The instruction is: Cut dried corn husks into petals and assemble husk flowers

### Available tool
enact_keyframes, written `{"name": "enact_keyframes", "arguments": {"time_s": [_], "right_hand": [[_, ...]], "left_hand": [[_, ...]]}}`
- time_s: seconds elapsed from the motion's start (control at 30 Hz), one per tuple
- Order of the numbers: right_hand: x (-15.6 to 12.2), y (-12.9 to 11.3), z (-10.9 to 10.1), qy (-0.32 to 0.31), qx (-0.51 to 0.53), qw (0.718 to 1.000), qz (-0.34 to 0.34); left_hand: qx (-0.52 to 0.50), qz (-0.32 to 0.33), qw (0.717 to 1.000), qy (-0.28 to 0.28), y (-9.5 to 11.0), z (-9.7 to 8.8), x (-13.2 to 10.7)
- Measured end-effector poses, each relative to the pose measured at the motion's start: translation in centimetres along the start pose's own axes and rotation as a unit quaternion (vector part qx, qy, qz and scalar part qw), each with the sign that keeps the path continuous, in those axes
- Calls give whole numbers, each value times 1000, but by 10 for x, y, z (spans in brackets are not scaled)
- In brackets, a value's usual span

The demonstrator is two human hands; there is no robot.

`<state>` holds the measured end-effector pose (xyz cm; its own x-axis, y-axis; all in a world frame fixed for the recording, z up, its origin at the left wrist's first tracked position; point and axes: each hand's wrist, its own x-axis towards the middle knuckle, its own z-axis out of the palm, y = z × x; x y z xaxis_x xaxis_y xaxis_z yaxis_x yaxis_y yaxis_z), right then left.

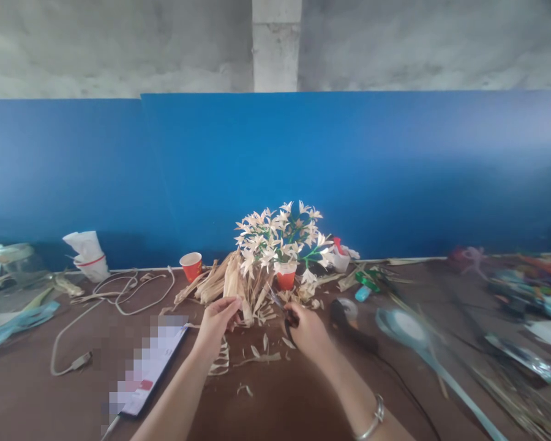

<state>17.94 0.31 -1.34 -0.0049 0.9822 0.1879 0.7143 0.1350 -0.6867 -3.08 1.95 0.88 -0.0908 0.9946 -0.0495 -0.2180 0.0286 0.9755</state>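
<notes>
In the right hand (305, 331), grips scissors (291, 316) by the black handles with fingers curled almost closed, likely to free the blades; points them away and leftward, along a slanting long axis. In the left hand (221, 315), draws thumb and fingertips close together, whether on a strip or nothing too blurred to tell. Just beyond those fingertips, has dried corn husks (232, 278) lying, probably for easy reach; beyond the right fingers, white flowers (269, 253) in a paper cup (285, 282), likely for upright support.
</notes>
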Motion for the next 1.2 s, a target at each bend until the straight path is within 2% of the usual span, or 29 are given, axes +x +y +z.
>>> {"name": "enact_keyframes", "arguments": {"time_s": [0.1, 0.2, 0.3, 0.4, 0.5, 0.67, 0.97, 1.2], "right_hand": [[-2, -5, 3, -37, 132, 990, -28], [-7, -13, 7, -104, 241, 964, -34], [-12, -20, 11, -165, 303, 939, -15], [-15, -24, 16, -199, 346, 917, 7], [-15, -23, 22, -215, 366, 905, 31], [-14, -18, 28, -219, 377, 900, 30], [-15, -18, 27, -215, 372, 903, 12], [-16, -23, 22, -203, 359, 911, 17]], "left_hand": [[-34, -29, 999, -30, -3, 3, -3], [-59, -54, 996, -44, -6, 9, -8], [-93, -65, 992, -53, -8, 14, -13], [-117, -68, 990, -46, -8, 18, -16], [-122, -68, 990, -32, -10, 21, -16], [-132, -69, 988, -34, -13, 23, -18], [-135, -82, 987, -30, -14, 25, -18], [-142, -75, 986, -49, -13, 23, -17]]}}
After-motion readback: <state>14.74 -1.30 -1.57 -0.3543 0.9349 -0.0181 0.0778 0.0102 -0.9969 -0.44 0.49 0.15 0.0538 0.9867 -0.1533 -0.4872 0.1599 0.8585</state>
